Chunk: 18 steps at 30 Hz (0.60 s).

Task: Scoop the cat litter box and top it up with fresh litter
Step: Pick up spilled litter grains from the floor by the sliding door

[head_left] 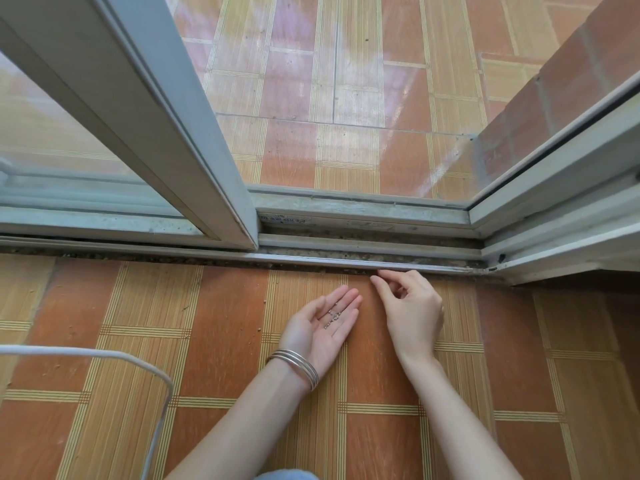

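While I kneel at the doorway, the items stand as follows.

1. Left hand (325, 323): palm up, fingers straight and together, back resting on the floor tiles (225, 306). Thin metal bangles (298, 367) sit at its wrist.
2. Litter granules (333, 317): a small cluster, lying in that upturned palm near the base of the fingers.
3. Right hand (412, 310): just beside the left, palm down, fingers curled. Thumb and forefinger tips (374, 280) are drawn close together at the tile's far edge. I cannot tell whether a granule sits between them.
4. Door track (367, 263): runs crosswise just beyond my right fingertips, a raised metal rail with dark grit in its channels. It is the nearest hard edge ahead of both hands.
5. Sliding door frame (194, 133): stands on the track beyond and to the outer side of my left hand.
6. Fixed frame (554, 216): closes the corner beyond and outside my right hand.
7. White rounded rim (104, 355): curves in on the outer side of my left forearm, well apart from it. What it belongs to cannot be told.
8. Loose specks (258, 330): on the tile near my left wrist.
9. Open tile lies between the two forearms and toward me.
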{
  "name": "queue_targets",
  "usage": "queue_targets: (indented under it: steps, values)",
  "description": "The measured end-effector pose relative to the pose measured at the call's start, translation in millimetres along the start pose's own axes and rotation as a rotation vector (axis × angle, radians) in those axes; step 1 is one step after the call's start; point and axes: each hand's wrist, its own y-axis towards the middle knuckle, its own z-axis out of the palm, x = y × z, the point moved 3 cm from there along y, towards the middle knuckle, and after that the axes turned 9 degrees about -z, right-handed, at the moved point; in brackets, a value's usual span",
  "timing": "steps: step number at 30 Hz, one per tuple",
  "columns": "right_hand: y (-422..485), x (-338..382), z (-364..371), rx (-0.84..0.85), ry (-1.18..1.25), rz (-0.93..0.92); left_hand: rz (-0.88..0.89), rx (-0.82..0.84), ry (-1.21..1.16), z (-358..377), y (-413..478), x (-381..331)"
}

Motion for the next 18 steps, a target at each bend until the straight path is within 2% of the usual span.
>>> queue_targets:
  steps: [18]
  values:
    - [-1.0,2.2,1.4,0.007,-0.220,-0.282,-0.005,-0.025,0.001,-9.4,-7.0,-1.5]
